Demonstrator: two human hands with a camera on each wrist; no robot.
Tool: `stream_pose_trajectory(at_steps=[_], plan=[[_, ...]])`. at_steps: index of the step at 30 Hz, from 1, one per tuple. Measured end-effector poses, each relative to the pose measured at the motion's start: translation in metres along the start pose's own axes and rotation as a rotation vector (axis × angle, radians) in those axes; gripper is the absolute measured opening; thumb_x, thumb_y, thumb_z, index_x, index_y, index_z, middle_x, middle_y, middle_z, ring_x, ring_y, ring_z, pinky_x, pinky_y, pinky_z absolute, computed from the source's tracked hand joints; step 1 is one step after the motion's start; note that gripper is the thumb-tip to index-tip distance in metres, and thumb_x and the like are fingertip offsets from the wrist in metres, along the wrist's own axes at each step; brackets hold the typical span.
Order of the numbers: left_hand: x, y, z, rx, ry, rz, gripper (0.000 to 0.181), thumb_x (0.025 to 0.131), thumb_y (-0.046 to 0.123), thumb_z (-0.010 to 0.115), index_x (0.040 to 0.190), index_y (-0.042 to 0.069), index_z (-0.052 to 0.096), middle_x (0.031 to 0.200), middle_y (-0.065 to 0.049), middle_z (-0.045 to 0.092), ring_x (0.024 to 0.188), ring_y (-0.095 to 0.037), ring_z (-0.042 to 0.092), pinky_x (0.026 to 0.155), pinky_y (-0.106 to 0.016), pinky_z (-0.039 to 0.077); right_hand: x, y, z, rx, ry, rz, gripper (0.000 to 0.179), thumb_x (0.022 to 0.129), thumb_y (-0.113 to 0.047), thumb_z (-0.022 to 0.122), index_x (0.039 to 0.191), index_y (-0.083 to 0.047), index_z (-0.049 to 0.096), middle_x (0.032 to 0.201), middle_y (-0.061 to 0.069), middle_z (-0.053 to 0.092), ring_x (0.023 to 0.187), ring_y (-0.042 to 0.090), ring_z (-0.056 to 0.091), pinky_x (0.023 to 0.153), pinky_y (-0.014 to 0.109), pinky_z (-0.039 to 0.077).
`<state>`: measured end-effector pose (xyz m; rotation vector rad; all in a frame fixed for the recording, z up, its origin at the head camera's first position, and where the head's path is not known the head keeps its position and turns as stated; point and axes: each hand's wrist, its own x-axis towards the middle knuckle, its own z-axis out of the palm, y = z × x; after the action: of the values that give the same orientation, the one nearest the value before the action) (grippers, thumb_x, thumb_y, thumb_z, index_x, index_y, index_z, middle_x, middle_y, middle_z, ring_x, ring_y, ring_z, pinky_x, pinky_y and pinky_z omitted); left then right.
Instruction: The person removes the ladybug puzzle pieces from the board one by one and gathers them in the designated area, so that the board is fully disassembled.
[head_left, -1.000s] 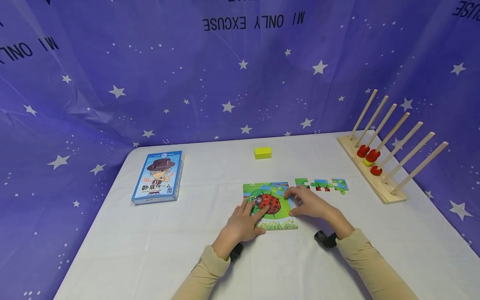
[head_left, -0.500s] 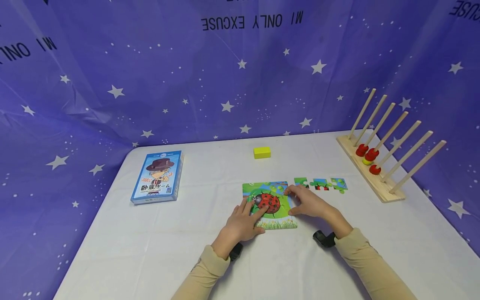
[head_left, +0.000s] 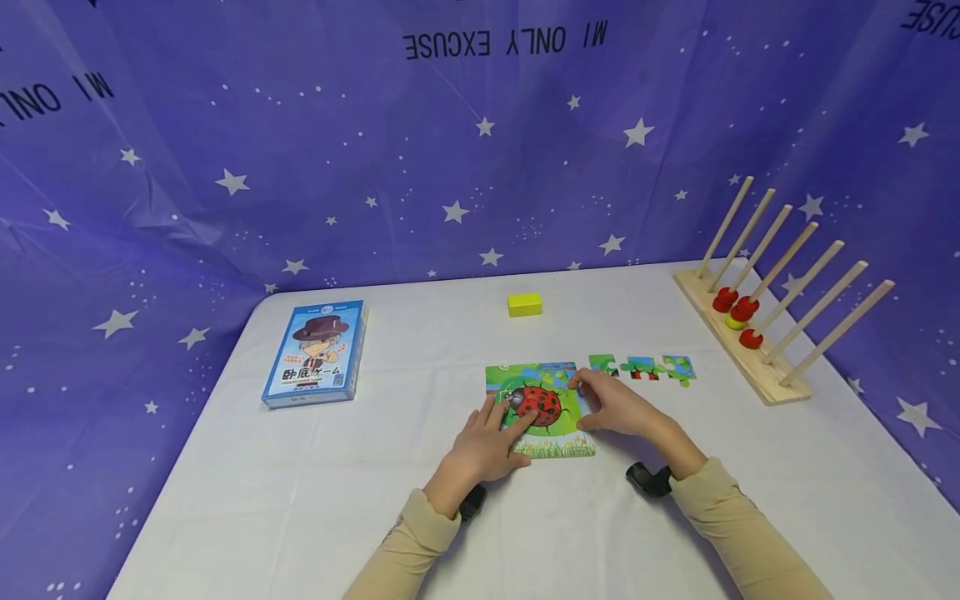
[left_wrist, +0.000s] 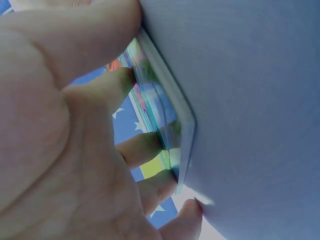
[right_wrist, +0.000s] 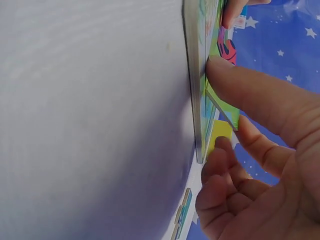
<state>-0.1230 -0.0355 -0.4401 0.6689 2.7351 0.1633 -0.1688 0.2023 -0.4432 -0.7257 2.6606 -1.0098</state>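
A ladybug jigsaw puzzle [head_left: 551,448] in a flat tray lies on the white table. My left hand [head_left: 483,446] rests on its left side with fingers spread, the fingertips touching the picture; the left wrist view shows the thumb along the near edge. At the right edge, my right hand [head_left: 618,406] holds a green puzzle piece [right_wrist: 226,106] between thumb and index finger. In the right wrist view this piece tilts up from the tray, and the other fingers curl beside it. From the head view, the piece is hard to make out.
Several loose puzzle pieces [head_left: 642,367] lie in a row right of the tray. A yellow block [head_left: 524,305] sits behind it. At left is a blue game box [head_left: 315,354]; at right stands a wooden peg rack [head_left: 772,375] with red and yellow beads.
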Motion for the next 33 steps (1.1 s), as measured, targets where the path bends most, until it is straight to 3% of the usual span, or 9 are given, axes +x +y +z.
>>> stream_pose_trajectory(at_steps=[16,19,22,27,33], plan=[[-0.002,0.0,-0.002,-0.005,0.001,0.006,0.064,0.086,0.051,0.051,0.143,0.032,0.029,0.144,-0.012,0.021,0.135,-0.032,0.009,0.106,-0.043,0.019,0.001,0.004,0.003,0.037,-0.029,-0.04,0.044,0.076,-0.006,0.071,0.114,-0.002,0.05,0.085,0.003,0.053,0.071,0.014,0.048,0.062,0.028,0.042],[-0.001,0.0,-0.002,0.0,0.0,0.007,0.064,0.086,0.051,0.051,0.143,0.033,0.028,0.145,-0.012,0.021,0.135,-0.031,0.009,0.106,-0.042,0.019,-0.001,0.005,0.002,0.082,-0.029,-0.038,0.044,0.078,-0.008,0.07,0.116,0.0,0.05,0.085,0.003,0.053,0.07,0.013,0.047,0.06,0.026,0.042],[-0.001,0.0,-0.001,0.001,-0.007,0.007,0.064,0.086,0.051,0.05,0.143,0.033,0.027,0.145,-0.012,0.02,0.135,-0.031,0.008,0.106,-0.042,0.018,-0.005,0.006,-0.003,0.193,-0.037,-0.019,0.046,0.08,-0.009,0.068,0.121,0.001,0.049,0.085,0.006,0.054,0.068,0.015,0.047,0.057,0.025,0.041],[0.0,0.0,-0.001,-0.003,-0.007,0.007,0.064,0.087,0.052,0.05,0.143,0.034,0.026,0.145,-0.011,0.02,0.135,-0.031,0.007,0.106,-0.042,0.017,-0.019,0.017,-0.016,0.365,-0.021,0.04,0.052,0.082,-0.008,0.066,0.129,0.001,0.045,0.088,0.012,0.055,0.067,0.017,0.049,0.055,0.027,0.043],[0.0,-0.001,0.0,-0.012,-0.006,0.005,0.064,0.087,0.051,0.05,0.143,0.034,0.026,0.146,-0.011,0.019,0.136,-0.031,0.007,0.106,-0.042,0.017,-0.054,0.045,-0.041,0.415,0.06,0.095,0.053,0.084,-0.007,0.064,0.131,0.001,0.042,0.091,0.017,0.05,0.07,0.018,0.05,0.056,0.031,0.044]])
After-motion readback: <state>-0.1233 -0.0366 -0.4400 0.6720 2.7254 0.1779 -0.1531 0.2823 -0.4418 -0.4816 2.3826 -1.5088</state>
